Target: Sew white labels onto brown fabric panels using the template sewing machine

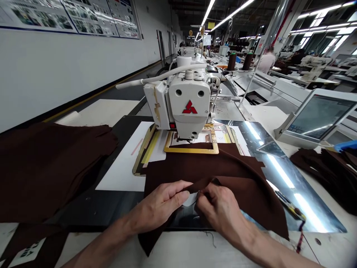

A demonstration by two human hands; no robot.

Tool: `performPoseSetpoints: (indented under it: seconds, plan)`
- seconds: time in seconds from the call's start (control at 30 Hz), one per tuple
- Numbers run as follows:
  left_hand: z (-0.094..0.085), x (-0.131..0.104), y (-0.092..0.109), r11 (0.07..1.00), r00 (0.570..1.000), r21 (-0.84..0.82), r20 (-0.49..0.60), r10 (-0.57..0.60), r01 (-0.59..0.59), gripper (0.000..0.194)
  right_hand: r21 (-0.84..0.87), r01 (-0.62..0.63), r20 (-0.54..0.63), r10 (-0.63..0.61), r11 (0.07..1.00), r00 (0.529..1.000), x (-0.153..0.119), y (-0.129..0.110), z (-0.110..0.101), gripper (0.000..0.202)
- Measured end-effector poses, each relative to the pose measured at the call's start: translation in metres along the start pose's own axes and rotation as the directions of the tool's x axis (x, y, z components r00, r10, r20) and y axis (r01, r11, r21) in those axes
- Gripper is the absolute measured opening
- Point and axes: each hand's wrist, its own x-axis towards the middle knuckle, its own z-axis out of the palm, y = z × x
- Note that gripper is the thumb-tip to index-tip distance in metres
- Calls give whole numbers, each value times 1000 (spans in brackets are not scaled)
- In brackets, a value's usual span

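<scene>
A dark brown fabric piece (195, 165) lies on the machine bed, its back part under the yellow-edged clamp frame (192, 150) beneath the white sewing machine head (189, 102). Its front edge is lifted and folded between my hands. My left hand (163, 204) pinches that edge between thumb and fingers. Close beside it, my right hand (220, 204) is closed on the same edge with bent fingers. A small dark object (216, 181) shows at the right hand's fingers, too hidden to name. Below the fold, between the hands, a small pale patch (190, 200) is visible.
Stacked brown fabric (52, 167) lies on the left; more dark pieces (329, 175) lie on the right. Thread snips (290, 206) with a cord rest on the shiny plate (315, 208). A control screen (320, 115) stands at right, thread cones (231, 61) behind. A person (266, 61) is farther back.
</scene>
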Motion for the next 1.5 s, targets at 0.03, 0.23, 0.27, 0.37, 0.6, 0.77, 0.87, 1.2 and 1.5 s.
performPoseSetpoints:
  seconds: [0.03,0.23,0.27,0.37,0.6,0.77,0.87,1.2,1.5]
  plan:
    - [0,0,0,1000,1000,-2,3,13,-13,45,24,2,-5,-2,1000,1000,1,2,0,19]
    - [-5,-1,-7,996,994,-69,-83,-67,61,50,89,-19,16,18,996,1000,-16,22,-33,20]
    - [-6,-1,-8,993,992,-82,-91,-89,81,52,93,-27,48,23,995,999,-22,22,-43,21]
    - [-9,-1,-8,990,993,-117,-73,-92,83,51,100,-6,356,-30,995,934,-38,12,-62,28]
    - [-7,0,-1,998,999,-48,-40,-33,31,47,-98,161,94,-152,982,984,-21,-2,-29,18]
    - [-2,-2,0,999,998,20,-64,30,-29,42,-346,227,48,-225,911,973,-5,-1,-11,13]
    - [0,-4,3,997,997,65,-58,49,-46,40,-396,248,41,-253,884,967,0,-5,-8,16]
    - [-7,-10,4,981,995,183,-83,-50,64,46,-67,344,270,-315,937,910,-32,-14,-56,23]
    - [-15,-21,-32,750,963,649,-98,252,-130,45,-382,310,136,-280,871,951,-20,57,-92,42]
